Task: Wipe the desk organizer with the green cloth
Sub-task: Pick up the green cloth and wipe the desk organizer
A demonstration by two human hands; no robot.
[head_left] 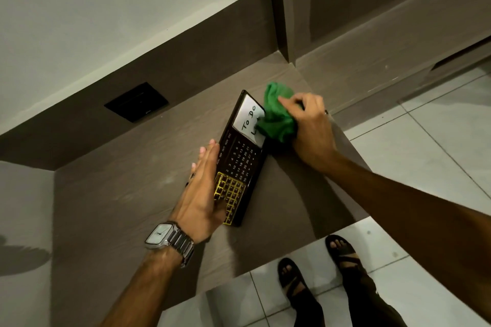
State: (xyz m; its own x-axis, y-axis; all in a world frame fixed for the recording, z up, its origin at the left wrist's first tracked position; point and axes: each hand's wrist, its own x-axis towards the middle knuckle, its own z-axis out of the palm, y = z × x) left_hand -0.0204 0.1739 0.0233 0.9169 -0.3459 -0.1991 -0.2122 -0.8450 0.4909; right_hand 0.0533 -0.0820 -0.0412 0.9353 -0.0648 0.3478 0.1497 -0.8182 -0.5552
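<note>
A black desk organizer (240, 156) lies flat on the brown wooden desk (127, 194). It has a white "To Do" panel at its far end, a printed calendar in the middle and a gold grid at its near end. My right hand (312, 127) is bunched around the green cloth (279, 114), which presses on the right edge of the white panel. My left hand (202, 188), fingers straight and together, rests flat against the organizer's left side and steadies it. A watch sits on my left wrist.
A black socket plate (136, 101) is set in the brown back panel behind the desk. A brown cabinet side (276, 21) rises at the desk's far right corner. The desk's front edge drops to a white tiled floor (430, 156), where my sandalled feet stand.
</note>
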